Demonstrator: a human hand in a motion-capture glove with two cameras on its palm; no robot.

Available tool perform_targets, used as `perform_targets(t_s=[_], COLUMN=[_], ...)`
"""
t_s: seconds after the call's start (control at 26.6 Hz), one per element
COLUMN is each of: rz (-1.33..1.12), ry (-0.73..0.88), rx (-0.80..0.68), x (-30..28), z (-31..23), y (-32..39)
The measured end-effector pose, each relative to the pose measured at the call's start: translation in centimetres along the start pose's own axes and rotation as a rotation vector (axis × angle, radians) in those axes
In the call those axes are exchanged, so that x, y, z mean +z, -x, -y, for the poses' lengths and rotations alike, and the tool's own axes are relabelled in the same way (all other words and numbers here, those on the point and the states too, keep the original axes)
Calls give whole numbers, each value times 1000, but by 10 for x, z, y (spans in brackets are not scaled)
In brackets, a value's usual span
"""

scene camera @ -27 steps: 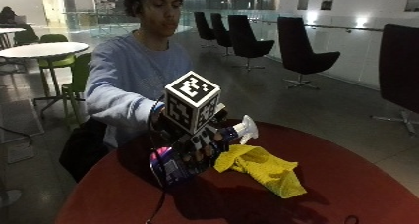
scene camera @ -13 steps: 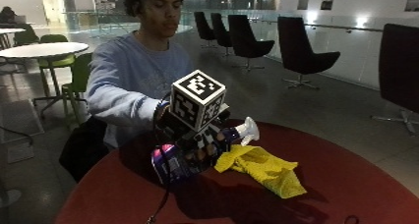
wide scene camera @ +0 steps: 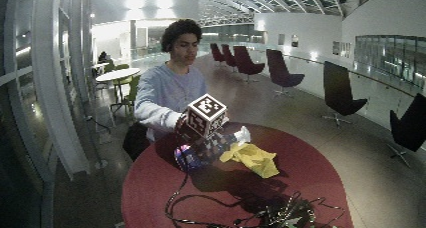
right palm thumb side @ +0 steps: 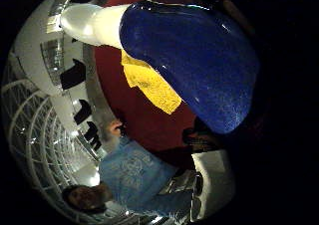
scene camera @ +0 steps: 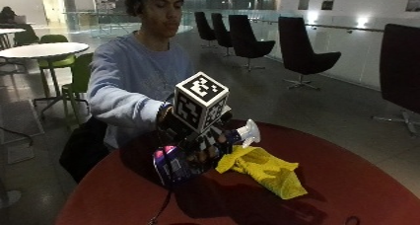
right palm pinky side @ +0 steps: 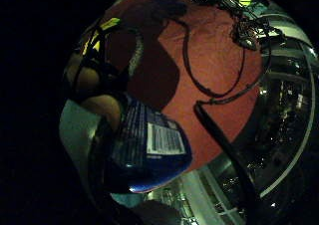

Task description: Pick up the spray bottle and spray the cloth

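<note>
Over the desk: gloved right hand (scene camera: 197,146) carries the spray bottle (scene camera: 176,163) clear of the red desk (scene camera: 367,195), bottle tipped nearly level.
Fingers: curled round the blue bottle body, clamped on it; bare fingertips (right palm pinky side: 102,108) show beside the label in the little-finger palm view.
Nozzle: white spray head (scene camera: 251,133) points to the far right of the hand, out over the cloth.
Cloth: yellow cloth (scene camera: 262,169) lies crumpled on the desk, just right of the hand and below the nozzle; not touching the bottle as far as can be told.
Change: against the views of a second ago, hand and bottle stand slightly higher and a little further right, nearer the cloth; cloth unmoved.
Bearing on task: pick-up judged complete; aim nearly set; spraying not yet evident.
Trigger: finger position on it cannot be told.
Risk: spray may overshoot the cloth onto the desk.
</note>
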State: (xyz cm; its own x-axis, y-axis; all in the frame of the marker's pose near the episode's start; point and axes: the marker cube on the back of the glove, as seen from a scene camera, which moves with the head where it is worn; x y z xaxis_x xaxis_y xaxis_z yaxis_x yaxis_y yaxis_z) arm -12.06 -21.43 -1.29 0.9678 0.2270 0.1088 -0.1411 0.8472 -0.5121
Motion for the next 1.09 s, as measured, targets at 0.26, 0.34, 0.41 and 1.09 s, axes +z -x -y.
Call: perform_targets(t_s=[0.26,0.34,0.41,1.09], rz=[-3,21,83,921], ry=[-11,-26,-55,-435], rx=[-9,-27,-65,-558], x=[1,0,-1,9], z=[0,-1,-4,-23], y=[5,8,14,148])
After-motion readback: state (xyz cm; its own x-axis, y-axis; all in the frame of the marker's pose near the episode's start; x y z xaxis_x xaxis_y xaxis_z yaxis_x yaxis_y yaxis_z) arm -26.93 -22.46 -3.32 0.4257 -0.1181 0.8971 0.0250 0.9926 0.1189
